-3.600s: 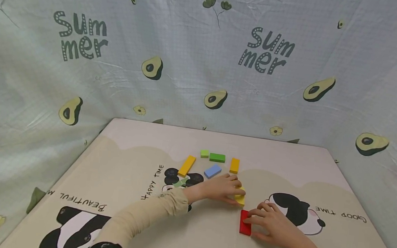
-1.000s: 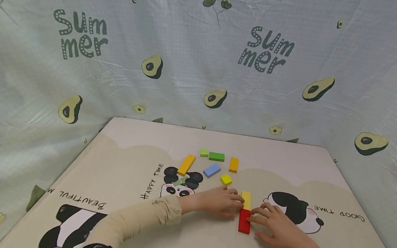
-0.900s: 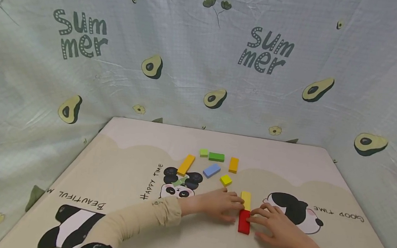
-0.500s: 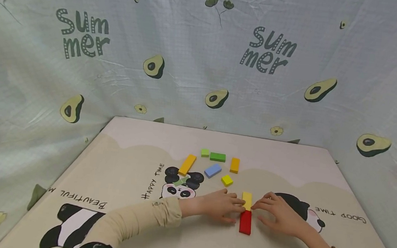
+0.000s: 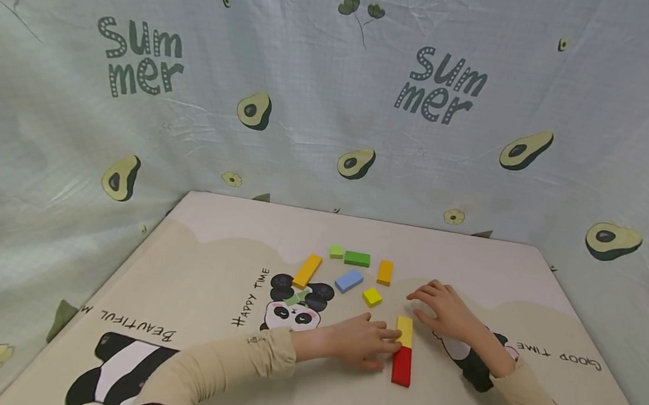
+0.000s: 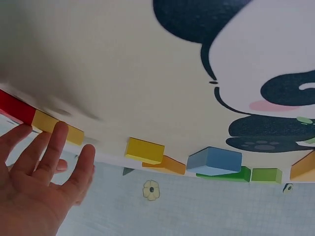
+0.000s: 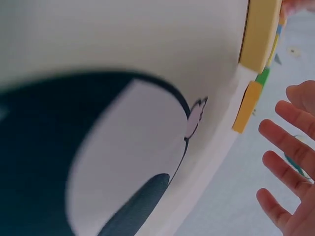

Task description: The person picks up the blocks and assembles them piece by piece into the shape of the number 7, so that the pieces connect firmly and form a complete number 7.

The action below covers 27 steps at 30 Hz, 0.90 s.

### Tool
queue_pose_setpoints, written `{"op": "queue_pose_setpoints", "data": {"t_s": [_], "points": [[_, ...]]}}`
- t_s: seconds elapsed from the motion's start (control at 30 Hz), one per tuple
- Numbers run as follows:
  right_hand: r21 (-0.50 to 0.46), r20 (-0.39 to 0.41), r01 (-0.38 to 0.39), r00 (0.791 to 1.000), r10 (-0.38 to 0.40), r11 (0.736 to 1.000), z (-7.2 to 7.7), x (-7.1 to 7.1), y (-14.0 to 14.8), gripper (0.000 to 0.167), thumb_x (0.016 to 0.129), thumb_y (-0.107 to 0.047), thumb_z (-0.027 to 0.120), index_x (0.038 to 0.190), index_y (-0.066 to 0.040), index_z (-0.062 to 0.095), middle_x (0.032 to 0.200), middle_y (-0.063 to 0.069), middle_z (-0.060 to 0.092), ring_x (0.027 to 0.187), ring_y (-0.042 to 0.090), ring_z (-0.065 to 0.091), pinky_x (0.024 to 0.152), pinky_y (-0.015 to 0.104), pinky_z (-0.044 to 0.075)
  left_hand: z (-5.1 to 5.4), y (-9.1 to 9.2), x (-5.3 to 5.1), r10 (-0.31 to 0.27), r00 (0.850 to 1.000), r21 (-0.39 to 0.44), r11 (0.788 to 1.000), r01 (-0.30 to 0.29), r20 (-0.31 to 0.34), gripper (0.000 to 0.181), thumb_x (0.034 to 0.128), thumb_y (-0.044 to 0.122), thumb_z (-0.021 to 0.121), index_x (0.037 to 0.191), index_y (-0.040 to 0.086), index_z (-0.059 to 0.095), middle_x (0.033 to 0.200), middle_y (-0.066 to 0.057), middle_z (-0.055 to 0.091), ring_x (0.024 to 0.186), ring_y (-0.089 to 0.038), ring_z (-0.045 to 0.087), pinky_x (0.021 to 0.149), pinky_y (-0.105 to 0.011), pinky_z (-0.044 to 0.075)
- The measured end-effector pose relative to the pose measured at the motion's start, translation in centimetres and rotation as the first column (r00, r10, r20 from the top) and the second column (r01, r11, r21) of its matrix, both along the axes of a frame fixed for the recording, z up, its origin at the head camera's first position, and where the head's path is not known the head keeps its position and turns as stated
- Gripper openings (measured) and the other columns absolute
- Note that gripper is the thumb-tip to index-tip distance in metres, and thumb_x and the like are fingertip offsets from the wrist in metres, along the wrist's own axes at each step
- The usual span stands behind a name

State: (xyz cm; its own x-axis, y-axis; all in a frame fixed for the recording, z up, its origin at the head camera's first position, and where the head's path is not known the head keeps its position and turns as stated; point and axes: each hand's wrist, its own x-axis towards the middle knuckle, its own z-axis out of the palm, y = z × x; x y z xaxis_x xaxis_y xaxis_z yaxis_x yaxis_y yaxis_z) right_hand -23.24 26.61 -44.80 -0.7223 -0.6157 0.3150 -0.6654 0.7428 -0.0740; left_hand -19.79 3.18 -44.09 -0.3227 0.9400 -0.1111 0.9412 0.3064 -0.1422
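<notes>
A yellow block [image 5: 404,332] and a red block [image 5: 401,366] lie end to end in a line on the mat. The left hand [image 5: 363,342] rests at their left side, its fingertips at the seam between the two; in the left wrist view its fingers [image 6: 53,147] are spread loosely beside the yellow block [image 6: 74,133]. Raised and holding nothing, the right hand [image 5: 447,311] is right of and beyond the yellow block, fingers apart. The right wrist view shows that hand [image 7: 295,147] with spread fingers, near an orange block [image 7: 247,106].
Beyond the hands lie a small yellow block [image 5: 372,297], a blue block [image 5: 349,281], a long orange block [image 5: 307,271], a shorter orange block [image 5: 384,273], a green block [image 5: 357,259] and a light green block [image 5: 336,252]. A patterned curtain [image 5: 311,85] hangs behind the mat.
The right hand has left the red block, passed beside the yellow one and moved away toward the far side. Earlier, the left hand brought the yellow block against the red one; it has since stayed beside them.
</notes>
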Motion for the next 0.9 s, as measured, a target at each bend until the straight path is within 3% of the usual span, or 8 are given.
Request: {"op": "queue_pose_setpoints", "data": {"t_s": [0.43, 0.67, 0.9], "points": [[0.079, 0.031, 0.036, 0.999, -0.038, 0.996, -0.2, -3.7, -1.1, 0.033, 0.079, -0.024, 0.065, 0.11, -0.014, 0.061, 0.109, 0.004, 0.06, 0.1, 0.023, 0.048, 0.083, 0.047, 0.04, 0.3, 0.1, 0.1, -0.013, 0.999, -0.013, 1.0, 0.012, -0.042, 0.045, 0.0892, 0.042, 0.047, 0.131, 0.026, 0.042, 0.138, 0.006, 0.041, 0.113, -0.009, 0.048, 0.092, -0.034, 0.043], [0.125, 0.022, 0.041, 0.999, -0.044, 0.991, -0.1, -4.9, -2.2, 0.048, 0.081, -0.032, 0.062, 0.124, -0.014, 0.051, 0.125, 0.008, 0.052, 0.108, 0.027, 0.045, 0.087, 0.051, 0.038, 0.1, 0.1, -0.1, -0.026, 0.999, -0.008, 1.0, 0.026, -0.046, 0.044, 0.0885, 0.042, 0.048, 0.13, 0.027, 0.043, 0.137, 0.006, 0.043, 0.111, -0.009, 0.048, 0.09, -0.03, 0.044], [0.172, 0.035, 0.072, 0.996, -0.079, 0.983, -0.1, -5.7, -3.1, 0.054, 0.082, -0.038, 0.059, 0.129, -0.015, 0.047, 0.129, 0.008, 0.049, 0.109, 0.028, 0.045, 0.088, 0.052, 0.037, 0.2, 0.2, 0.0, -0.025, 0.999, -0.018, 1.0, 0.025, -0.032, 0.045, 0.0884, 0.041, 0.049, 0.131, 0.026, 0.043, 0.137, 0.006, 0.042, 0.113, -0.009, 0.047, 0.091, -0.031, 0.043]]}}
